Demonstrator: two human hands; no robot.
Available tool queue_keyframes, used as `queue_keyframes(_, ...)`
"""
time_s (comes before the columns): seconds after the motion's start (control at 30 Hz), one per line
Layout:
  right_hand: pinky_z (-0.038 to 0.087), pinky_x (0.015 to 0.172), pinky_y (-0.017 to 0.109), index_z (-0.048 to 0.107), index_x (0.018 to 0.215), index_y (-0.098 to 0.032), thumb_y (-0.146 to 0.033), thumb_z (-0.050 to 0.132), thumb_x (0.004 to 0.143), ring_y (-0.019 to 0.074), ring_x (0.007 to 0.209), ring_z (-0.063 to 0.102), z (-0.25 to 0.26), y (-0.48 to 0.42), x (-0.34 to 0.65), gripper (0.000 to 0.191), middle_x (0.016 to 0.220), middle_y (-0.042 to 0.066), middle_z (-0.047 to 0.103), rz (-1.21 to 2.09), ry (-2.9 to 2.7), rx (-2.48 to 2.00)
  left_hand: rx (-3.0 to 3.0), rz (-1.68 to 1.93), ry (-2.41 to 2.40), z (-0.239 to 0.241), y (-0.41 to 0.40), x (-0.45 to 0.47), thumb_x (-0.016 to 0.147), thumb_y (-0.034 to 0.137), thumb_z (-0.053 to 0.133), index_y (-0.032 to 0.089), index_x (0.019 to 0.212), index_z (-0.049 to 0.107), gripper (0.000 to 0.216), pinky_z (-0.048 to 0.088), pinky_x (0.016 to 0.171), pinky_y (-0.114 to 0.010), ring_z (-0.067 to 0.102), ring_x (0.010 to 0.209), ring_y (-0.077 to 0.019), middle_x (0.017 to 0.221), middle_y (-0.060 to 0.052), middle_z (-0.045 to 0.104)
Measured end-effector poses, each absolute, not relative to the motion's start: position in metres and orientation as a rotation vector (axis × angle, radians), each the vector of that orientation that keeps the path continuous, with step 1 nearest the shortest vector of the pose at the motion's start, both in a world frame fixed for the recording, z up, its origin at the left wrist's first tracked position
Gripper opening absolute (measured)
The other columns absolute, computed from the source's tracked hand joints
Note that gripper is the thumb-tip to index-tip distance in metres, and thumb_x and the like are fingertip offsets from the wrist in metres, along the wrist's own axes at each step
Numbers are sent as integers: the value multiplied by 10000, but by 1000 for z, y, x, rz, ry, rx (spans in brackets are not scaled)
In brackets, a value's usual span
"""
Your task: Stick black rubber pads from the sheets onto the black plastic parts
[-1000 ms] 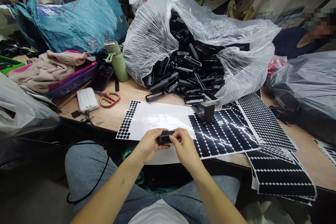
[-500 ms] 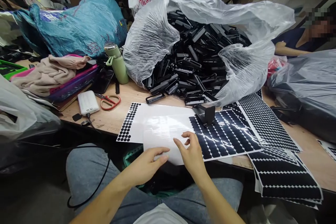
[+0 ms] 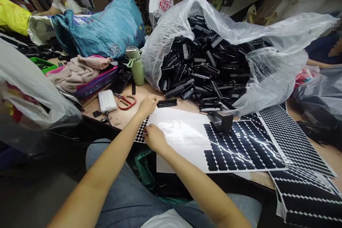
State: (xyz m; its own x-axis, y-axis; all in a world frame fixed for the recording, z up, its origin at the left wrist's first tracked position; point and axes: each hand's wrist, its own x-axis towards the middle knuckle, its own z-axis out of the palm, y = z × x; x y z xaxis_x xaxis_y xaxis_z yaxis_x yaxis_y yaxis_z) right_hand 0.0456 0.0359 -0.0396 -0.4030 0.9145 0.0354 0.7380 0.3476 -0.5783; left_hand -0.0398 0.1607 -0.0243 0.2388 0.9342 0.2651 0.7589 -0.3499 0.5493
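My left hand (image 3: 148, 105) reaches to the far edge of the sticker sheets, its fingers closed on the left end of a black plastic piece (image 3: 167, 103). My right hand (image 3: 155, 137) is just nearer to me, fingertips pressed together over the sheet of small round black stickers (image 3: 140, 133); whatever they pinch is too small to make out. A white backing sheet (image 3: 176, 149) covers part of the dotted sheet. Its right side carries rows of larger black stickers (image 3: 240, 149). A black bracket-like part (image 3: 223, 123) stands on those rows.
Behind the sheets a clear plastic bag (image 3: 280, 78) spills black plastic pieces (image 3: 203, 71). Red-handled scissors (image 3: 127, 103), a white power bank (image 3: 107, 101) and a green bottle (image 3: 136, 67) are at left. More sticker sheets (image 3: 296, 142) overhang the table edge at right. Other people sit further back.
Both hands have moved left and away from me, from the white sheet to the dotted sheet. My left hand has taken hold of the black plastic piece and shifted it slightly. The view has turned left.
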Motion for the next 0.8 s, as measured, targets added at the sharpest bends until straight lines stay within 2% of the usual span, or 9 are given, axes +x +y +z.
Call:
queue_keyframes(0.17,409,708,329,570,821,-146,-157,449,799,225,838,510,-39,29,37,124,867,113,549,567,-2393,-1486,2181,746,1364,-39,146,-49,704,167,563,194,870,637,183,306,969,-297,463,1107,-201,1096,-52,605)
queue_keyframes(0.27,414,707,336,560,801,-138,-133,462,784,227,821,503,-35,24,39,99,843,115,546,568,-2399,-1445,2092,796,1373,-43,152,-40,667,120,587,163,854,630,196,302,958,-324,466,1086,-235,1061,-101,605)
queue_keyframes(0.4,419,714,294,527,764,-172,-158,455,807,176,791,501,-23,15,59,85,812,60,536,760,-2149,-1376,1929,937,1447,-32,162,-30,669,47,547,151,832,592,198,294,928,-373,453,1056,-265,986,-123,593)
queue_keyframes(0.5,417,686,274,499,755,-187,-234,447,829,149,744,506,-4,12,96,102,791,28,533,905,-1909,-1376,1786,1044,1440,-16,157,-25,706,78,527,151,935,558,241,355,846,-355,513,936,-233,865,-85,595)
queue_keyframes(0.6,410,667,267,487,768,-196,-296,421,843,139,739,508,19,13,136,141,818,20,541,949,-1734,-1381,1617,1069,1335,-1,134,-20,765,155,468,143,1021,530,263,426,679,-299,558,731,-173,760,-49,590)
queue_keyframes(0.67,405,677,265,481,753,-195,-291,423,839,137,781,506,32,13,154,141,909,31,539,910,-1678,-1390,1326,1021,1171,7,111,-15,749,160,483,130,967,560,232,434,604,-270,560,651,-148,725,-43,591)
queue_keyframes(0.8,399,737,285,480,726,-192,-247,435,819,149,877,496,44,9,162,117,1038,51,490,832,-1676,-1429,787,890,968,17,68,-3,699,97,521,111,831,595,152,458,608,-282,583,639,-144,729,-64,616)
